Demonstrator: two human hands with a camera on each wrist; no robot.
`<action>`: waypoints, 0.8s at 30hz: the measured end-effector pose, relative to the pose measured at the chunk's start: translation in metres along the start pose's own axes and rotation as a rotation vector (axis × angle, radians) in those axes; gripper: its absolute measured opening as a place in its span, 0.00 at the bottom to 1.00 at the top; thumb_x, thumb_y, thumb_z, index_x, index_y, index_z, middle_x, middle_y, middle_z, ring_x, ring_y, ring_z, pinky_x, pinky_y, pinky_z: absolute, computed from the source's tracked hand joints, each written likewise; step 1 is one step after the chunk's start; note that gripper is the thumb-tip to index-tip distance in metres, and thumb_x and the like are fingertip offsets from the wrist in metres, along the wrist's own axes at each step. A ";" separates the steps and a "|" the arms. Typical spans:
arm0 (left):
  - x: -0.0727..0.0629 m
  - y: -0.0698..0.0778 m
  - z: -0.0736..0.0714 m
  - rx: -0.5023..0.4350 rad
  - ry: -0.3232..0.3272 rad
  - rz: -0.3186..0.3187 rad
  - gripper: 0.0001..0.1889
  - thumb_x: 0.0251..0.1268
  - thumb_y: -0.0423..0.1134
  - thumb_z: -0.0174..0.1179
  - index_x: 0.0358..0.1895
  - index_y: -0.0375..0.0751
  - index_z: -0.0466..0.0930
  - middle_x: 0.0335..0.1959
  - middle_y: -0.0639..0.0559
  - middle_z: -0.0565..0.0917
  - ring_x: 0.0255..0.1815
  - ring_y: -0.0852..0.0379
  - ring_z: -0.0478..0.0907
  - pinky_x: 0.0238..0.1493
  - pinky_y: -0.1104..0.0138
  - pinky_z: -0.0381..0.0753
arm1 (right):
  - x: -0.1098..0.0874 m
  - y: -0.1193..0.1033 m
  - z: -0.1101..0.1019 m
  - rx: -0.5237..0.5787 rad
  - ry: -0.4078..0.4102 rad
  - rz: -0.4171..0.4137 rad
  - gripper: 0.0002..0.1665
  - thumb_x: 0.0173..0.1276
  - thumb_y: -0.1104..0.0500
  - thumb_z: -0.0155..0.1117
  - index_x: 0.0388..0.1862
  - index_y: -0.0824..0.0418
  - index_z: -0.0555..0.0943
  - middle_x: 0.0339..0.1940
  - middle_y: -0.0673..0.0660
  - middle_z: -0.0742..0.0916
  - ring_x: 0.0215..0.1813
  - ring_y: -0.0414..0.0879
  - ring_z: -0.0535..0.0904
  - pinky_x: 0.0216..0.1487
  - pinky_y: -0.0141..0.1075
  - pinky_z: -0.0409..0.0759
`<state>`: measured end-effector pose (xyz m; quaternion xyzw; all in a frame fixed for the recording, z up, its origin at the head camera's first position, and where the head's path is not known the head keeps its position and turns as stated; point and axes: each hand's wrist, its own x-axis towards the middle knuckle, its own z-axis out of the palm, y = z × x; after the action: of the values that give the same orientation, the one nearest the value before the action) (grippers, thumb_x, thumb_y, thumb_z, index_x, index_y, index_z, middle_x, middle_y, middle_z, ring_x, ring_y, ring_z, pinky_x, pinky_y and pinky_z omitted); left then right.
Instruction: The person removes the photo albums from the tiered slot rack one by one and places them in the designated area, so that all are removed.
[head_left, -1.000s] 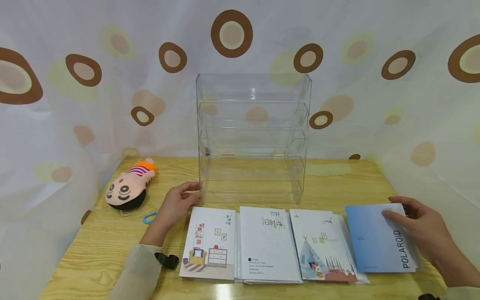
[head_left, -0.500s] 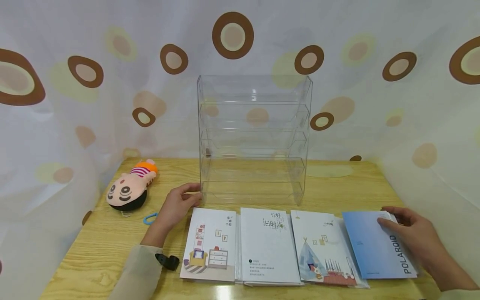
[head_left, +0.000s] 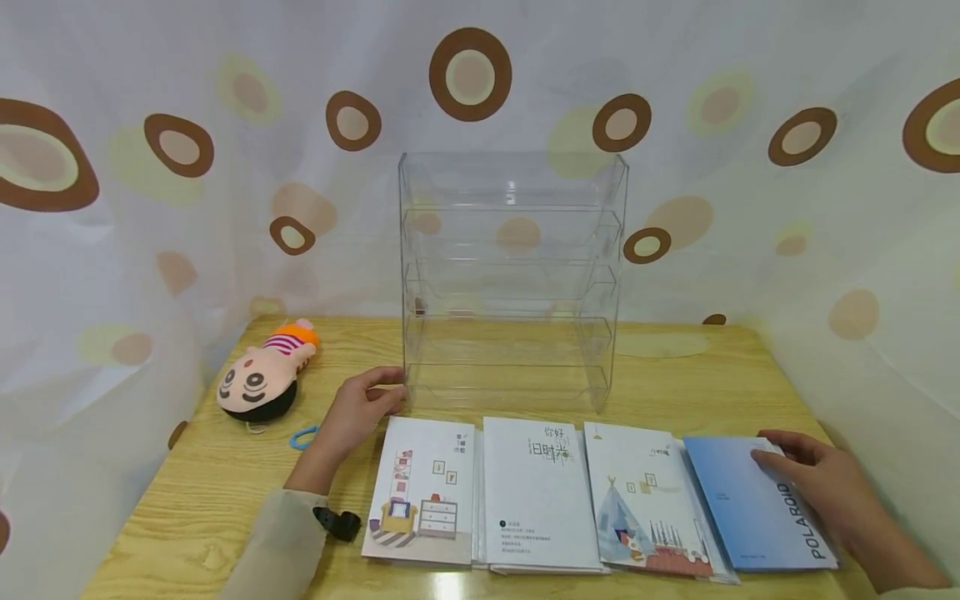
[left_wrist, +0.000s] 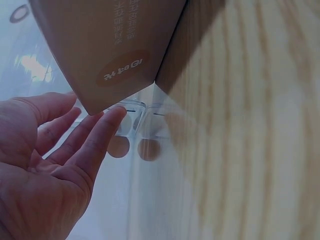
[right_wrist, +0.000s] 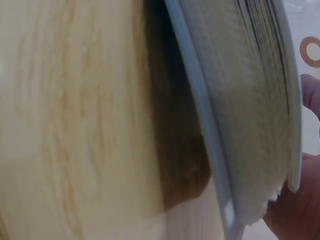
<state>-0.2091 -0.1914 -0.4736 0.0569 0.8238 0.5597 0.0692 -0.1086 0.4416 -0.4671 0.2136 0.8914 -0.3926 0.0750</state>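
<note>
My right hand [head_left: 832, 487] holds the blue album [head_left: 757, 504] marked POLAROID by its right side, thumb on the cover; in the right wrist view its page edges [right_wrist: 240, 100] stand tilted above the wood. My left hand [head_left: 360, 417] touches the lower left side of a clear acrylic rack [head_left: 506, 377], fingers fairly straight. Three pale illustrated albums lie in a row in front of the rack: one with an armchair [head_left: 420, 492], one with large lettering [head_left: 536, 500], one with a tent [head_left: 645, 500]. A shaded printed cover [left_wrist: 120, 50] appears near the left fingertips in the left wrist view.
A plush doll [head_left: 262, 379] lies at the left of the wooden table [head_left: 195, 517], with a blue ring [head_left: 303, 437] near my left forearm. The rack has several stacked tiers. A patterned curtain [head_left: 300, 83] encloses the back and sides.
My right hand has brought the blue album down and slightly left, beside the tent album. The left hand stays at the rack; the head view has shifted slightly.
</note>
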 end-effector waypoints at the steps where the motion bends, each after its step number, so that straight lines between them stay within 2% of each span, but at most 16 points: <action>1: 0.000 0.000 0.000 0.000 0.000 0.001 0.25 0.87 0.39 0.64 0.79 0.37 0.78 0.75 0.35 0.83 0.64 0.41 0.91 0.63 0.55 0.95 | 0.000 0.000 0.000 -0.003 -0.003 0.008 0.53 0.81 0.34 0.70 0.85 0.71 0.69 0.83 0.77 0.72 0.43 0.27 0.71 0.41 0.24 0.78; 4: 0.000 0.000 0.001 0.000 0.000 0.001 0.25 0.87 0.39 0.64 0.79 0.37 0.78 0.75 0.35 0.83 0.64 0.41 0.91 0.64 0.55 0.95 | 0.000 0.001 0.000 -0.012 -0.018 0.037 0.55 0.82 0.32 0.68 0.87 0.70 0.67 0.85 0.77 0.70 0.49 0.32 0.74 0.40 0.22 0.76; 7: 0.000 0.000 0.001 0.001 0.002 0.002 0.25 0.87 0.39 0.64 0.79 0.37 0.78 0.75 0.35 0.83 0.63 0.42 0.91 0.63 0.56 0.95 | 0.001 0.001 0.000 -0.016 -0.038 0.058 0.57 0.82 0.30 0.66 0.89 0.71 0.63 0.88 0.77 0.66 0.61 0.48 0.77 0.39 0.20 0.73; 10: 0.000 -0.001 0.000 0.001 0.003 0.004 0.25 0.87 0.39 0.64 0.79 0.36 0.78 0.75 0.35 0.83 0.63 0.42 0.91 0.63 0.57 0.95 | 0.001 0.001 0.000 -0.018 -0.046 0.067 0.59 0.82 0.30 0.65 0.89 0.71 0.61 0.89 0.78 0.65 0.74 0.66 0.72 0.39 0.19 0.70; 13: 0.000 0.000 0.000 0.004 0.006 0.008 0.25 0.87 0.39 0.64 0.79 0.36 0.78 0.75 0.35 0.83 0.63 0.42 0.91 0.62 0.57 0.95 | 0.000 0.000 0.001 -0.024 -0.043 0.071 0.59 0.82 0.29 0.65 0.90 0.71 0.60 0.89 0.77 0.65 0.81 0.71 0.68 0.43 0.22 0.68; 16: 0.000 0.000 0.000 0.009 0.005 0.010 0.25 0.87 0.39 0.64 0.79 0.35 0.78 0.75 0.35 0.83 0.64 0.42 0.91 0.62 0.58 0.95 | -0.001 -0.001 0.002 -0.033 -0.035 0.084 0.59 0.82 0.30 0.65 0.90 0.70 0.60 0.89 0.77 0.65 0.84 0.72 0.66 0.53 0.30 0.73; 18: 0.000 0.000 0.000 0.012 0.005 0.009 0.25 0.87 0.38 0.64 0.79 0.35 0.77 0.75 0.35 0.83 0.64 0.42 0.91 0.62 0.58 0.95 | -0.001 -0.001 0.002 -0.023 -0.034 0.092 0.59 0.82 0.31 0.65 0.91 0.70 0.59 0.90 0.77 0.64 0.86 0.73 0.65 0.64 0.43 0.79; 20: -0.001 0.000 0.000 0.013 0.005 0.008 0.25 0.87 0.39 0.64 0.79 0.35 0.77 0.75 0.35 0.83 0.64 0.41 0.91 0.62 0.57 0.95 | -0.002 -0.002 0.003 -0.011 -0.031 0.101 0.59 0.82 0.32 0.66 0.91 0.70 0.58 0.90 0.76 0.64 0.87 0.73 0.64 0.74 0.59 0.78; 23: -0.001 0.000 0.000 0.012 0.003 0.009 0.25 0.87 0.39 0.64 0.79 0.35 0.77 0.75 0.35 0.83 0.64 0.41 0.91 0.63 0.56 0.95 | -0.003 -0.002 0.004 0.008 -0.032 0.112 0.59 0.83 0.33 0.66 0.91 0.71 0.57 0.90 0.76 0.63 0.87 0.73 0.63 0.81 0.68 0.70; 24: -0.001 0.000 0.000 0.013 0.003 0.008 0.25 0.87 0.39 0.64 0.79 0.35 0.77 0.75 0.35 0.83 0.64 0.42 0.91 0.63 0.56 0.95 | -0.003 -0.002 0.004 0.011 -0.031 0.112 0.59 0.83 0.34 0.66 0.91 0.71 0.57 0.90 0.76 0.63 0.87 0.73 0.63 0.80 0.68 0.70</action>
<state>-0.2079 -0.1913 -0.4735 0.0597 0.8274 0.5547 0.0652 -0.1070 0.4362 -0.4676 0.2577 0.8745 -0.3960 0.1096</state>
